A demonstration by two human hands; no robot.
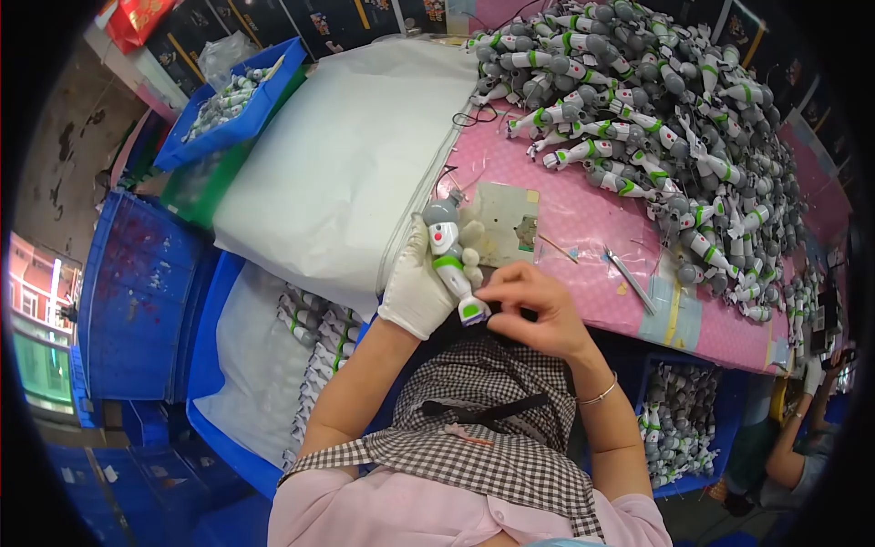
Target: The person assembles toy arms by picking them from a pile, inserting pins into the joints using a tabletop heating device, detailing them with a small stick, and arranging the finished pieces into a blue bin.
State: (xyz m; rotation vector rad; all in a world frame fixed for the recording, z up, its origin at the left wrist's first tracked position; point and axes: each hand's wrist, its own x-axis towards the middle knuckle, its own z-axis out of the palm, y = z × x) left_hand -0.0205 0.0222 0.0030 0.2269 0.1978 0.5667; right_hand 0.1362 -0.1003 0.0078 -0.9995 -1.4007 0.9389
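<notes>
A toy arm (445, 239), white with a grey rounded upper end, a red dot and green bands, lies along the palm of my gloved left hand (421, 290). The fingers of that hand wrap round it from the far side. My bare right hand (540, 308) is at the toy arm's lower white end, its index finger and thumb curled against that end. What may lie between those fingertips is hidden. Just beyond the toy arm, a flat metal plate (497, 214) rests on the pink-covered table (592, 292).
A large heap of similar toy arms (638, 100) covers the table's right side. A cutter knife (629, 278) and thin stick (558, 248) lie nearer. White sheeting (337, 155) is at left, beside a blue tray (278, 87). Blue crates (137, 301) stand below; another person's arm (788, 438) shows far right.
</notes>
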